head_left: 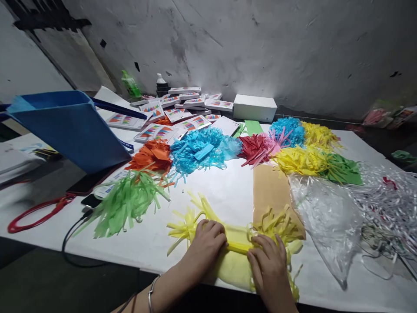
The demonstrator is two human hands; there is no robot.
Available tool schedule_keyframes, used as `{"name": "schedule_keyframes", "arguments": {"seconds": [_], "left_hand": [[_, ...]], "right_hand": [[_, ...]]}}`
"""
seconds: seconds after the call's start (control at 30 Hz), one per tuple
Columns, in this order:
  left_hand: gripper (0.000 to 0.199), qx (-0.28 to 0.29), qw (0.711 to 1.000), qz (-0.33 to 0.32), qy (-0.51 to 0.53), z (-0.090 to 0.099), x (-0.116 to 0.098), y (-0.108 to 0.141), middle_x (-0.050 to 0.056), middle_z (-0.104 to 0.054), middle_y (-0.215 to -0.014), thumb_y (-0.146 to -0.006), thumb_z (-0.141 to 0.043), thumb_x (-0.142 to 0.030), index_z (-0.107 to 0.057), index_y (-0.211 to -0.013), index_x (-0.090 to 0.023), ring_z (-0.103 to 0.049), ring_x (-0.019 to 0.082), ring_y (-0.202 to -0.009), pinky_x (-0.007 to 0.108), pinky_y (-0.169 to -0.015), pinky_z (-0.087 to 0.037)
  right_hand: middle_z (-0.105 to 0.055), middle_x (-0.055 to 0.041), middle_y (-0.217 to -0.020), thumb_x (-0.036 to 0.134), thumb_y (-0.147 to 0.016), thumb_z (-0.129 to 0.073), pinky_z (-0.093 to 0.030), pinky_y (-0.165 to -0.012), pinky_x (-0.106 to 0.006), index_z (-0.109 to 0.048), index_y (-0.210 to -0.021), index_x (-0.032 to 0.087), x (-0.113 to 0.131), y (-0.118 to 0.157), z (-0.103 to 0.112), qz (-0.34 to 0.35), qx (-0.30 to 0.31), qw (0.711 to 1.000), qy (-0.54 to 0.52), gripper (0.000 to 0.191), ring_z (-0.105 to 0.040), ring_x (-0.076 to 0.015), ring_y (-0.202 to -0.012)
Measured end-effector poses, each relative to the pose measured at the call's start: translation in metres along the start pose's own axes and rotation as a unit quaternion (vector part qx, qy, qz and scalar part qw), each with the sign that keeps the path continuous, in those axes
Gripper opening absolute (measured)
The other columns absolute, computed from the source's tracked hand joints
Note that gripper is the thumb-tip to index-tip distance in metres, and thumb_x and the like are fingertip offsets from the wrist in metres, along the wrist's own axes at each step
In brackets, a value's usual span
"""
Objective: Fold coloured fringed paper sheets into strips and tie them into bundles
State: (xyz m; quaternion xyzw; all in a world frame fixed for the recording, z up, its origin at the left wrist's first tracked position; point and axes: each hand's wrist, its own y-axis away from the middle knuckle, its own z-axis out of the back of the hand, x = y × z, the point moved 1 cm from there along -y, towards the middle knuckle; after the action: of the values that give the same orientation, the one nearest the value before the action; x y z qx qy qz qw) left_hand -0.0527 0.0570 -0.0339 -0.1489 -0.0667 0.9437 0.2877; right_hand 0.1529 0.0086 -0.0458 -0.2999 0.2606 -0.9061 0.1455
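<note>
Yellow tissue paper (234, 269) with fringed ends lies at the table's front edge. Across its middle runs a narrow rolled or folded strip (239, 247) of the same paper. My left hand (210, 241) is closed on the left part of this strip, fingers curled over it. Gripping the right part is my right hand (269, 261), its thumb and fingers at the strip's end. Loose yellow fringe (182, 226) spreads out beyond my left hand, and more fringe (280, 224) lies beyond my right. Part of the paper is hidden under both hands.
Green fringe (130, 202), orange fringe (151, 156) and blue fringe (202, 150) lie beyond. Brown cardboard (270, 187) and a clear plastic bag (329, 217) are to the right. A blue bag (71, 130), a phone (91, 201) and a cable (67, 245) are left.
</note>
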Motion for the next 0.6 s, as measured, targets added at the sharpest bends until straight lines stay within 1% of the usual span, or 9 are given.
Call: {"name": "schedule_keyframes", "arguments": {"seconds": [0.1,0.2,0.3,0.37,0.4,0.43,0.5,0.57,0.6], "left_hand": [[0.012,0.016,0.999,0.033,-0.020,0.000,-0.006,-0.007,0.004,-0.066,-0.092,-0.091,-0.064,-0.017,-0.065,-0.080,-0.019,-0.056,0.024,-0.091,0.046,-0.091,-0.036],[0.015,0.019,0.998,0.048,-0.033,0.000,-0.008,-0.014,0.006,-0.065,-0.088,-0.091,-0.061,-0.017,-0.065,-0.077,-0.018,-0.055,0.026,-0.089,0.046,-0.086,-0.038],[0.010,0.020,0.998,0.046,-0.031,0.002,-0.007,-0.016,0.005,-0.065,-0.089,-0.090,-0.063,-0.017,-0.064,-0.079,-0.018,-0.056,0.025,-0.088,0.045,-0.085,-0.039],[0.006,0.019,0.999,0.039,-0.023,0.003,-0.005,-0.016,0.004,-0.065,-0.093,-0.089,-0.066,-0.017,-0.065,-0.084,-0.019,-0.056,0.024,-0.089,0.045,-0.088,-0.039],[0.005,0.016,0.999,0.031,-0.017,0.003,-0.004,-0.015,0.003,-0.066,-0.095,-0.088,-0.068,-0.018,-0.066,-0.086,-0.021,-0.057,0.023,-0.092,0.047,-0.092,-0.037],[0.006,0.007,1.000,0.018,-0.008,0.003,-0.002,-0.013,0.002,-0.066,-0.097,-0.088,-0.071,-0.020,-0.066,-0.086,-0.023,-0.057,0.023,-0.095,0.049,-0.097,-0.035],[0.007,-0.026,0.999,-0.022,0.013,0.002,0.000,-0.010,0.000,-0.068,-0.102,-0.087,-0.074,-0.023,-0.068,-0.086,-0.027,-0.057,0.023,-0.102,0.053,-0.107,-0.026],[0.008,-0.069,0.995,-0.069,0.030,0.000,0.001,-0.006,-0.001,-0.068,-0.101,-0.089,-0.073,-0.023,-0.068,-0.085,-0.028,-0.056,0.022,-0.105,0.054,-0.112,-0.019],[0.009,-0.087,0.992,-0.088,0.036,-0.001,0.001,-0.005,-0.001,-0.069,-0.100,-0.090,-0.071,-0.021,-0.068,-0.085,-0.027,-0.056,0.022,-0.105,0.054,-0.113,-0.019]], "right_hand": [[-0.072,-0.0023,-0.098,0.026,-0.101,-0.046,-0.021,-0.113,-0.059,-0.059,-0.079,0.024,0.007,-0.005,-0.003,-0.057,-0.017,0.996,0.059,0.026,-0.064,-0.0264,-0.103],[-0.072,-0.0068,-0.100,0.022,-0.100,-0.044,-0.020,-0.110,-0.065,-0.058,-0.080,0.023,0.013,-0.007,-0.005,-0.057,-0.025,0.988,0.138,0.025,-0.063,-0.0306,-0.103],[-0.070,-0.0092,-0.107,0.017,-0.100,-0.040,-0.022,-0.110,-0.058,-0.063,-0.095,0.023,0.016,-0.008,-0.009,-0.001,-0.012,0.992,0.125,0.024,-0.060,-0.0283,-0.107],[-0.069,-0.0055,-0.095,0.015,-0.100,-0.040,-0.027,-0.105,-0.050,-0.064,-0.097,0.024,0.017,-0.008,-0.014,0.051,0.016,0.995,0.089,0.026,-0.060,-0.0238,-0.098],[-0.067,-0.0031,-0.086,0.015,-0.100,-0.040,-0.028,-0.102,-0.046,-0.063,-0.092,0.024,0.017,-0.009,-0.016,0.069,0.028,0.994,0.075,0.026,-0.059,-0.0216,-0.091],[-0.064,-0.0011,-0.078,0.014,-0.100,-0.041,-0.029,-0.100,-0.043,-0.062,-0.086,0.024,0.016,-0.009,-0.018,0.075,0.036,0.994,0.066,0.026,-0.057,-0.0198,-0.084],[-0.060,0.0008,-0.072,0.015,-0.100,-0.043,-0.030,-0.096,-0.040,-0.059,-0.080,0.023,0.015,-0.010,-0.020,0.067,0.034,0.996,0.057,0.027,-0.054,-0.0175,-0.076],[-0.061,0.0008,-0.075,0.019,-0.101,-0.045,-0.029,-0.095,-0.040,-0.059,-0.082,0.023,0.015,-0.011,-0.021,0.057,0.025,0.997,0.046,0.024,-0.054,-0.0172,-0.077],[-0.062,0.0005,-0.077,0.022,-0.101,-0.045,-0.029,-0.095,-0.040,-0.060,-0.085,0.023,0.016,-0.012,-0.021,0.054,0.025,0.997,0.041,0.022,-0.055,-0.0175,-0.078]]}}
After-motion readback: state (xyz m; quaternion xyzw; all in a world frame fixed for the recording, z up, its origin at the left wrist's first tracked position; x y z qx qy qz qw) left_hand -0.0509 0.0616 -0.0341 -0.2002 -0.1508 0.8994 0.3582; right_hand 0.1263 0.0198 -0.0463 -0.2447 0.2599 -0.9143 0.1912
